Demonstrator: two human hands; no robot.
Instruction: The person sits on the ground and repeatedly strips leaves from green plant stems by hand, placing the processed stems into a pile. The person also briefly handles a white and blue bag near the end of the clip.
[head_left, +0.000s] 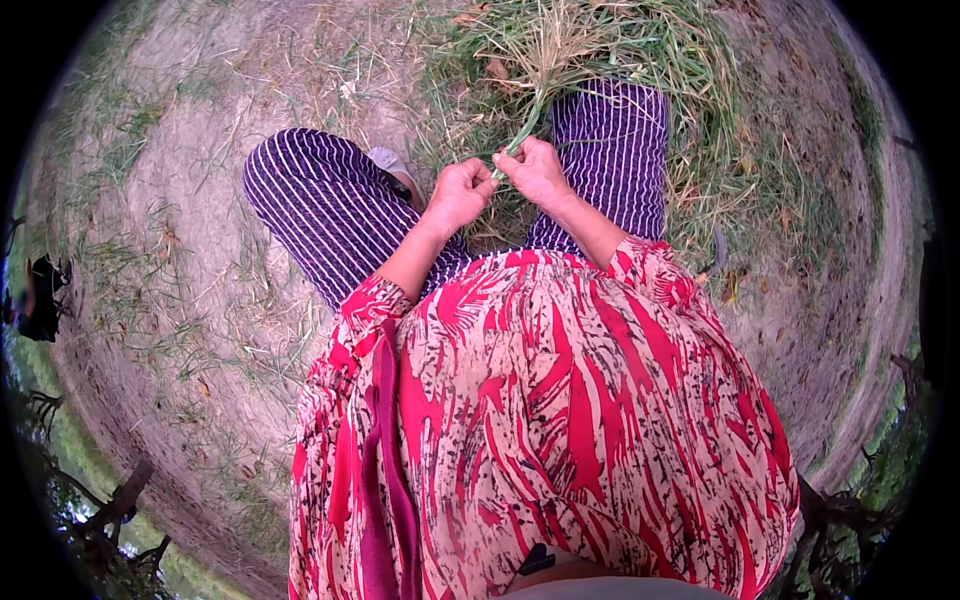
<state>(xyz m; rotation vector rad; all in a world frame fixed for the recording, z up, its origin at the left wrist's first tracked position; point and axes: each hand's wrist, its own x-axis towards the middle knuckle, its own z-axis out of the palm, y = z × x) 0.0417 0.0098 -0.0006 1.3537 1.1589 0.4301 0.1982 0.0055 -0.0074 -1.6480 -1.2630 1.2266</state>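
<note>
My left hand (463, 193) and my right hand (536, 171) meet between my knees, fingertips almost touching. Both pinch the lower end of a thin green bundle of grass stalks (531, 124). From my fingers the bundle slants up and away, then fans out into pale, dry seed heads (559, 45). These lie over a loose heap of cut grass (697, 67) beyond my right knee. The pinched stalk ends are mostly hidden by my fingers, and whether they are knotted or twisted I cannot tell.
My legs in striped trousers (322, 195) are bent to either side. A shoe (391, 165) shows by the left knee. Bare soil (202, 225) with scattered grass surrounds me. A curved grey object (718, 247) lies by my right elbow. Dark branches (120, 502) stand at the rim.
</note>
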